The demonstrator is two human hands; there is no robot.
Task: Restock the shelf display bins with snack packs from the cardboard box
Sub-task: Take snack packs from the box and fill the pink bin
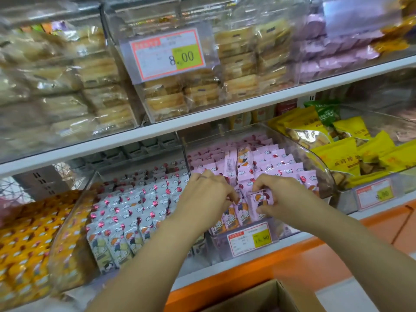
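Both my hands reach into a clear display bin (pixel 324 176) of pink snack packs (pixel 281 163) on the lower shelf. My right hand (pixel 281 194) pinches a pink snack pack (pixel 262 199) at the bin's front row. My left hand (pixel 207 194) has its fingers curled among the front pink packs (pixel 229 216), touching them. A corner of the open cardboard box (pixel 265 298) shows at the bottom edge, below the shelf.
A clear bin of white packs (pixel 126 212) sits left of the pink bin, then orange packs (pixel 24 239). Yellow bags (pixel 337 154) fill the bin to the right. Price tags (pixel 249 238) hang on the bin fronts. The upper shelf (pixel 202 118) holds bins of pastries.
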